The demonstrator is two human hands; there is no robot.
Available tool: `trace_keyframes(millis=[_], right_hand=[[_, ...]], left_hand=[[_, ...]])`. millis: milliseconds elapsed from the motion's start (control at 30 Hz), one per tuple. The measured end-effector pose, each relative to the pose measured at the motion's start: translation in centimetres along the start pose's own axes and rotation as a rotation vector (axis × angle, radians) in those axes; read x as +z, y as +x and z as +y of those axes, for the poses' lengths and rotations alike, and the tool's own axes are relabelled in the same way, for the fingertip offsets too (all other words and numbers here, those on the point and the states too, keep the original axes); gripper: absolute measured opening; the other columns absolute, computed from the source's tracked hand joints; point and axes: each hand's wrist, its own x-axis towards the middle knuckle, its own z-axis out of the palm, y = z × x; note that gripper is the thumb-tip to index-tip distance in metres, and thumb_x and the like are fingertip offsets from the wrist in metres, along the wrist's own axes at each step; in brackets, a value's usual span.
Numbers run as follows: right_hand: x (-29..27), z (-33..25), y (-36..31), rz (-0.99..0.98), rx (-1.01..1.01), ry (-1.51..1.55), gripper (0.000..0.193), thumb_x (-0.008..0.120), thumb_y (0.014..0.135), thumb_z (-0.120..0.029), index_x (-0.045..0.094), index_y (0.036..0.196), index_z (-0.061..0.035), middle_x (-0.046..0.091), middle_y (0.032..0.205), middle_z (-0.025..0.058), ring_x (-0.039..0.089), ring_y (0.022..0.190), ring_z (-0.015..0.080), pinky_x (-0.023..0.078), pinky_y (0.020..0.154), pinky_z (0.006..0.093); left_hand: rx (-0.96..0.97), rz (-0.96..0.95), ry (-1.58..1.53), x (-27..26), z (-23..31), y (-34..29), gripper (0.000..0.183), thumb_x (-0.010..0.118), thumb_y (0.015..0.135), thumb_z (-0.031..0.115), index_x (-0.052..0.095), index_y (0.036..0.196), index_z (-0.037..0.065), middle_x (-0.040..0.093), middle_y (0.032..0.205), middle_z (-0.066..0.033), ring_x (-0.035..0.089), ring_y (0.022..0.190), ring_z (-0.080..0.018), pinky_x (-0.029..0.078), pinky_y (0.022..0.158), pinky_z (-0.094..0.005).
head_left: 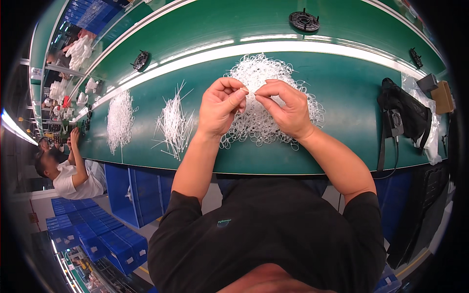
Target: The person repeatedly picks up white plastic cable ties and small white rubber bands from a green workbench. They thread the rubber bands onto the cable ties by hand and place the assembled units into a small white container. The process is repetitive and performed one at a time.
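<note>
My left hand [222, 105] and my right hand [288, 107] meet above a big heap of looped white cable ties [266, 78] on the green workbench [351, 141]. Both pinch the same thin white cable tie [250, 93] between thumb and forefinger, fingertips almost touching. The heap lies directly under and behind my hands. To the left lies a bundle of straight white cable ties [173, 124], and further left another pile of white ties [119, 119].
A black bag with straps [403, 117] lies at the bench's right end beside clear plastic wrap and a brown box [443, 96]. Black round fixtures [304, 20] sit on the far belt. Another person [68, 171] works at the left. Blue crates [97, 234] stand stacked on the floor.
</note>
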Motion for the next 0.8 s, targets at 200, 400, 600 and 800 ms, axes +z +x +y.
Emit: trace_keyframes(millis=[200, 400, 600, 800], right_hand=[[0.1, 0.1, 0.0, -0.112, -0.14, -0.081, 0.018, 0.079, 0.079, -0.001, 0.07, 0.093, -0.0081, 0.072, 0.089, 0.0031, 0.069, 0.083, 0.0249, 0.052, 0.093, 0.0449], [-0.1, 0.1, 0.2, -0.149, -0.142, -0.116, 0.019, 0.079, 0.079, -0.003, 0.069, 0.094, -0.0086, 0.072, 0.09, 0.0042, 0.068, 0.082, 0.0257, 0.052, 0.093, 0.0453], [0.1, -0.1, -0.5, -0.016, 0.202, 0.076, 0.021, 0.079, 0.086, -0.005, 0.068, 0.104, -0.0046, 0.073, 0.091, 0.0061, 0.069, 0.085, 0.0148, 0.055, 0.08, 0.0282], [0.6, -0.5, -0.7, 0.088, 0.395, 0.198, 0.031, 0.077, 0.087, -0.003, 0.064, 0.116, -0.0026, 0.073, 0.094, 0.0052, 0.069, 0.087, 0.012, 0.054, 0.083, 0.0282]], left_hand=[[-0.023, -0.023, -0.093, -0.3, -0.6, -0.2, 0.016, 0.068, 0.095, 0.001, 0.061, 0.109, 0.003, 0.068, 0.097, -0.0093, 0.061, 0.075, -0.0127, 0.047, 0.061, -0.0262], [-0.042, 0.008, -0.021, -0.2, -1.0, -0.5, 0.012, 0.069, 0.095, 0.001, 0.062, 0.106, 0.002, 0.069, 0.095, -0.0091, 0.061, 0.073, -0.0116, 0.047, 0.059, -0.025], [-0.034, 0.048, 0.143, 0.5, -1.1, -0.7, 0.015, 0.073, 0.093, 0.003, 0.065, 0.106, -0.001, 0.068, 0.088, -0.0047, 0.06, 0.069, -0.009, 0.047, 0.058, -0.0229], [-0.016, 0.126, 0.269, 1.2, -1.4, -0.9, 0.017, 0.074, 0.092, 0.004, 0.066, 0.106, -0.002, 0.068, 0.086, -0.0043, 0.059, 0.068, -0.0075, 0.047, 0.058, -0.0212]])
